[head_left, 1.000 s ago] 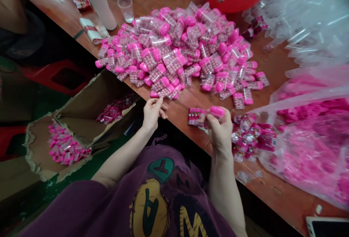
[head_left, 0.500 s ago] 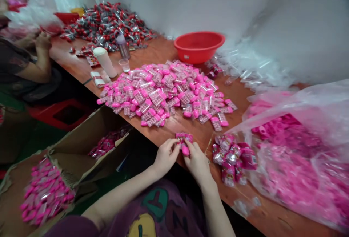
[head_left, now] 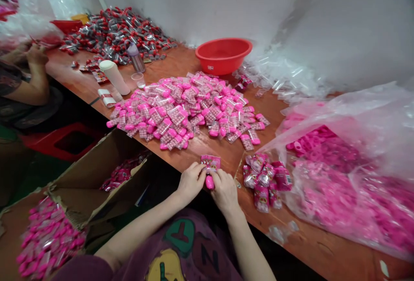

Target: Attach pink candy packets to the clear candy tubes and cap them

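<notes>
At the table's front edge, my left hand [head_left: 191,182] and my right hand [head_left: 226,189] meet with fingers closed in a pinch. Between them is a small candy container, its pink cap [head_left: 209,181] pointing towards me; its body is mostly hidden by the fingers. Against it, just beyond my fingertips, a pink printed wrapper [head_left: 211,161] shows, and both hands touch it. Ahead lies a big heap of clear candy containers with pink caps [head_left: 177,115]. Several shiny pink printed packets [head_left: 267,173] are piled to the right of my right hand.
A large clear bag of pink plastic parts [head_left: 343,203] covers the right side. Behind are a red basin [head_left: 223,54] and clear plastic pieces [head_left: 278,71]. Cups stand left, before a red-and-grey heap [head_left: 113,30]. Cardboard boxes [head_left: 74,190] stand below; another person's arm [head_left: 35,78] is far left.
The view has shifted slightly to the right. My hands have drawn closer around the pink-capped container, and the wrapper now stands out more beyond my fingers.
</notes>
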### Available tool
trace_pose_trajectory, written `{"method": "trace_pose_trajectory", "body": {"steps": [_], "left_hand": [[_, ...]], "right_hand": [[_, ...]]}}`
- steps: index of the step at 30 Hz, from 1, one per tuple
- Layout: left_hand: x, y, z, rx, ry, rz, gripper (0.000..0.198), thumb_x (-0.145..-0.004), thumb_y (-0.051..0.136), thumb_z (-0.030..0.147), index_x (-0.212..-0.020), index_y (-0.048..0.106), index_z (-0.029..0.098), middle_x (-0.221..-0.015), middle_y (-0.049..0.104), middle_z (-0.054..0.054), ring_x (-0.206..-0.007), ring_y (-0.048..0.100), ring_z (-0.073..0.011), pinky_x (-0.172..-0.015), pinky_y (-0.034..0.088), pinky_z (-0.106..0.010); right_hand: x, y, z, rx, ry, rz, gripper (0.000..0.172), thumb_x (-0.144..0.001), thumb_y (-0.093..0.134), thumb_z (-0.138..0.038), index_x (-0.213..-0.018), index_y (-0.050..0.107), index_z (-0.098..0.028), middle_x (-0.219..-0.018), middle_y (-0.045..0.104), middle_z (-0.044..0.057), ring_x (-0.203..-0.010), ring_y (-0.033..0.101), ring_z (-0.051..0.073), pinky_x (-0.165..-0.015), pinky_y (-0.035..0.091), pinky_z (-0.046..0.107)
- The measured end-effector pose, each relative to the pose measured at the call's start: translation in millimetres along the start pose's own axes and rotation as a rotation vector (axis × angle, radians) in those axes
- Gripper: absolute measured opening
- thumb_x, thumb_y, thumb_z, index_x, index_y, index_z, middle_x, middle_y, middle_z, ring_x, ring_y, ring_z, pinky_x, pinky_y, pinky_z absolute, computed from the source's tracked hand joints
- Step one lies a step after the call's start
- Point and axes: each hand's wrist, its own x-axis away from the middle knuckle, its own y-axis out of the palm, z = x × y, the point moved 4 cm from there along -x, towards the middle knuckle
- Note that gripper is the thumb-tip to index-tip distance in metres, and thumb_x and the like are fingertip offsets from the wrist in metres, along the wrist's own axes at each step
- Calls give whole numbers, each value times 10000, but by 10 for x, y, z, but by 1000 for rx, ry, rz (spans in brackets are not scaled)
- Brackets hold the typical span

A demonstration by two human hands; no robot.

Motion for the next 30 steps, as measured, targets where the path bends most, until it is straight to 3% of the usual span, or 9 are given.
{"method": "trace_pose_trajectory", "body": {"steps": [4, 7, 11, 17, 22, 24, 26, 28, 30], "left_hand": [[-2, -40, 8, 1, 19, -8, 282, -1041, 521, 242, -1169, 766, 184, -1040, 744, -111, -994, 733, -250, -969, 577, -385], [10, -85, 15, -9, 13, -17, 271, -1031, 541, 235, -1164, 773, 198, -1020, 745, -102, -966, 721, -241, -963, 562, -370], [17, -125, -17, -13, 22, -21, 249, -1012, 571, 239, -1130, 786, 199, -982, 736, -96, -947, 698, -237, -951, 536, -346], [-4, -146, -92, 127, -10, 13, 185, -969, 614, 193, -1014, 794, 195, -993, 767, -97, -942, 682, -233, -968, 493, -353], [2, -250, -33, 193, -72, 100, 202, -948, 690, 234, -754, 723, 190, -776, 708, -31, -739, 609, -155, -778, 466, -272], [25, -246, -16, 274, -178, 46, 392, -971, 699, 340, -617, 643, 183, -607, 607, -8, -592, 519, -117, -618, 401, -247], [62, -172, -2, 422, -326, -89, 522, -985, 686, 461, -554, 590, 183, -499, 514, 9, -458, 424, -85, -477, 296, -243], [91, -85, 23, 598, -445, -181, 487, -983, 694, 478, -607, 629, 176, -490, 509, 23, -374, 369, -61, -394, 218, -243], [83, -40, 35, 731, -511, -155, 356, -987, 706, 361, -692, 668, 167, -529, 543, 37, -341, 355, -40, -355, 195, -230]], "right_hand": [[-28, -38, -11, -48, 65, -66, 338, -963, 533, -110, -1246, 717, -125, -1168, 729, 167, -899, 680, 256, -777, 526, 374], [-87, -31, -46, -35, 142, -228, 565, -937, 541, -104, -1502, 566, -109, -1418, 628, 228, -935, 700, 274, -795, 562, 399], [-134, 66, -105, -67, 157, -312, 503, -997, 482, -124, -1488, 583, -80, -1436, 616, 258, -1069, 693, 313, -863, 559, 425], [-43, 246, -66, -178, 201, -181, 315, -1067, 464, -214, -1215, 732, -138, -1217, 692, 184, -1014, 643, 278, -872, 522, 417], [49, 256, 41, -402, 256, 57, 221, -1046, 505, -259, -1050, 715, -189, -1161, 615, 132, -1010, 608, 238, -859, 537, 391], [75, 243, 62, -450, 256, 111, 208, -1038, 507, -273, -1027, 704, -207, -1133, 595, 114, -1025, 606, 238, -873, 548, 403], [93, 227, 62, -467, 259, 121, 217, -1040, 500, -292, -1036, 704, -220, -1139, 588, 113, -1049, 604, 250, -887, 553, 427], [103, 202, 43, -470, 256, 116, 221, -1042, 509, -313, -1066, 712, -229, -1172, 584, 118, -1079, 605, 260, -906, 559, 443], [106, 166, 20, -478, 237, 108, 223, -1038, 529, -313, -1129, 716, -234, -1212, 578, 120, -1105, 612, 256, -940, 565, 443]]}}
